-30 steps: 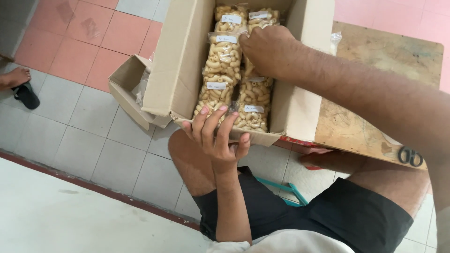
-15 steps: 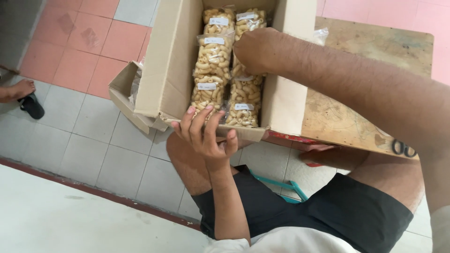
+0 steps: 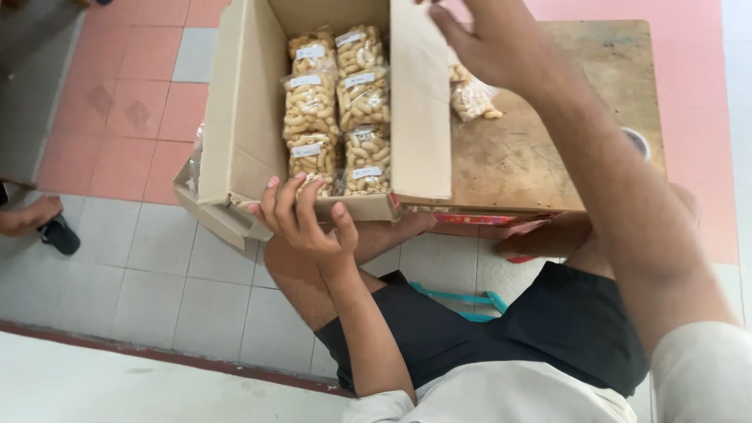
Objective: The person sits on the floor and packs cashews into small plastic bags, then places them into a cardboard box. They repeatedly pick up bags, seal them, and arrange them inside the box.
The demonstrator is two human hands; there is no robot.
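A brown cardboard box stands with its flaps up, partly on a worn wooden table. Inside lie several clear bags of pale snack pieces, each with a white label. My left hand grips the box's near edge, fingers curled over the rim. Raised above the box's right flap, my right hand holds nothing, its fingers spread. More clear snack bags lie on the table just beyond that flap.
A round ring-shaped object sits on the table's right side. Red packaging shows under the table's front edge. Another person's foot in a dark sandal is at the left on the tiled floor. My knees are below the box.
My right hand has come up out of the box and moved right above the flap, empty. The view has shifted so that more of the table shows. My left hand stays on the box's edge.
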